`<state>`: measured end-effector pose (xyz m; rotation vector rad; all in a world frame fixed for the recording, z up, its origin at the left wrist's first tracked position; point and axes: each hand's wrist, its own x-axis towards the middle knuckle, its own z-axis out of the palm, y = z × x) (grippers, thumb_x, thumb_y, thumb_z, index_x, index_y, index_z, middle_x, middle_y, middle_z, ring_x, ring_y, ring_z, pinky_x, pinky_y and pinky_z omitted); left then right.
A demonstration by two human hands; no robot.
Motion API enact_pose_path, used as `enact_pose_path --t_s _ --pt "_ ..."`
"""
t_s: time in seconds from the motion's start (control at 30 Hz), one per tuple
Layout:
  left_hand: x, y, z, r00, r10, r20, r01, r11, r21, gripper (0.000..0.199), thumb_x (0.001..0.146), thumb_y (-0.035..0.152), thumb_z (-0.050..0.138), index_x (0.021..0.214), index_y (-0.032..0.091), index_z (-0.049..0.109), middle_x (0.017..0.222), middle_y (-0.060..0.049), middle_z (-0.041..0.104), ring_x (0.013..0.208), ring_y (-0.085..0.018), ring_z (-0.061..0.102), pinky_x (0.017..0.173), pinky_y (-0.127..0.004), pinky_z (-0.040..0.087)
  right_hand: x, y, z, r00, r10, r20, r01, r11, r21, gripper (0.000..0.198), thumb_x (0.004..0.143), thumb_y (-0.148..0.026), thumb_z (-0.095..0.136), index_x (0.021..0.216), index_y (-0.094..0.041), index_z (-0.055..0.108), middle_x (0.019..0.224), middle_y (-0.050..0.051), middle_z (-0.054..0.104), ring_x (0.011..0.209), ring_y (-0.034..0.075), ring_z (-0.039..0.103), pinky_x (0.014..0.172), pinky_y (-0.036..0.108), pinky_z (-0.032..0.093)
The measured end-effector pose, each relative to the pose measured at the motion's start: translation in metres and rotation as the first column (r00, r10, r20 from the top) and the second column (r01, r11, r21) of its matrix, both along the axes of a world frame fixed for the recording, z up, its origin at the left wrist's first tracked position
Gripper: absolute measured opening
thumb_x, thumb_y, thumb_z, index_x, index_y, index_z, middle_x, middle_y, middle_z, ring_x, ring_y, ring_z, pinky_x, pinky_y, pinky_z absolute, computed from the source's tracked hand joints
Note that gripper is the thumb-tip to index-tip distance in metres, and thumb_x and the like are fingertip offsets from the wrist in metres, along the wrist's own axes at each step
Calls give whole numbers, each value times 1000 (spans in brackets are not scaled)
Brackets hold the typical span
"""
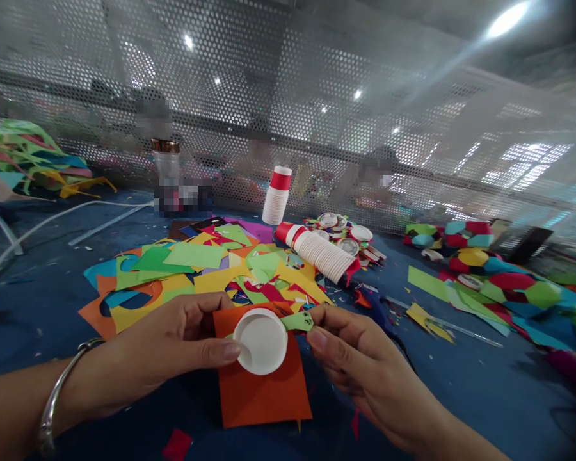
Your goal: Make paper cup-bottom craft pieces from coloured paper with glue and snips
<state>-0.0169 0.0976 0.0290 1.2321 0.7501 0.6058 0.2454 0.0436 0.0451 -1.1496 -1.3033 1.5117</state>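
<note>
My left hand (pixel 192 349) is closed on the left edge of a shallow white round piece (pixel 260 342), which looks like the cut-off base of a paper cup. The thumb presses on its rim. Behind it is an orange sheet of paper (pixel 266 400), also at the fingers of that hand. Between thumb and forefinger my right hand (pixel 352 358) pinches the end of a small light-green paper strip (pixel 299 321) with dark marks drawn on it. The strip's inner end meets the right side of the white piece; whether they are joined I cannot tell.
Behind my hands lies a heap of coloured paper scraps (pixel 173 259). One stack of paper cups (pixel 277 195) stands, another stack (pixel 319 250) lies down. Decorated round pieces (pixel 348 237) are piled behind it. Glue-gun-like blue tool (pixel 377 306), patterned paper balls (pixel 521 291) and a jar (pixel 167 166) sit around.
</note>
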Motion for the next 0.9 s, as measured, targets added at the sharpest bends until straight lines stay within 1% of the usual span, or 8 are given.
enact_pose_path --t_s 0.07,0.17,0.33,0.47,0.53,0.67,0.77,0.9 --pt "0 1 -1 1000 10 3 -10 1000 22 49 83 33 83 130 28 69 119 -5 79 110 -24 73 95 -32 58 0 0 0 1000 -1 -6 1 1000 5 33 92 -49 74 96 -19 62 63 -10 36 49 5 18 40 19 13" --pt "2 3 0 1000 -9 29 7 998 60 44 83 35 84 125 30 73 119 -5 79 111 -23 72 96 -31 58 1 2 0 1000 12 -21 -11 999 30 32 91 -49 74 99 -19 64 64 -10 36 49 5 18 40 19 13" --pt "2 4 2 1000 13 7 -14 997 82 39 83 34 84 121 32 75 116 -3 79 101 -20 72 94 -31 57 2 3 0 999 25 -44 -23 999 42 29 92 -46 74 99 -20 65 63 -10 36 48 4 19 40 19 13" --pt "0 4 2 1000 5 -10 -4 995 103 35 84 34 83 119 32 77 114 -4 79 105 -22 71 94 -32 57 2 2 0 999 26 -41 -24 999 49 29 92 -46 75 99 -19 65 64 -10 37 49 5 19 40 19 13" --pt "0 4 2 1000 10 -14 -8 994 106 33 83 33 83 116 33 77 111 -2 79 104 -21 71 91 -30 57 2 2 1 999 25 -28 -23 998 55 30 92 -47 75 100 -19 65 64 -10 37 49 5 20 40 19 14" --pt "1 3 3 999 27 -18 -24 991 135 31 81 35 85 112 34 79 101 0 80 96 -18 72 84 -25 58 3 1 1 999 33 -5 -32 997 69 30 93 -47 74 102 -20 66 63 -10 36 49 4 20 40 19 14" --pt "1 4 2 1000 16 -8 -15 989 147 32 82 35 84 113 36 78 103 2 80 98 -18 72 84 -23 57 4 2 0 999 40 2 -40 996 78 30 93 -47 73 101 -19 65 63 -10 37 49 5 22 40 20 15" --pt "0 5 -1 1000 25 4 -25 992 127 31 84 34 83 114 38 78 110 3 80 107 -19 72 90 -24 56 4 2 -1 999 40 3 -40 996 78 32 93 -49 72 101 -19 65 64 -9 37 51 5 22 42 20 15"
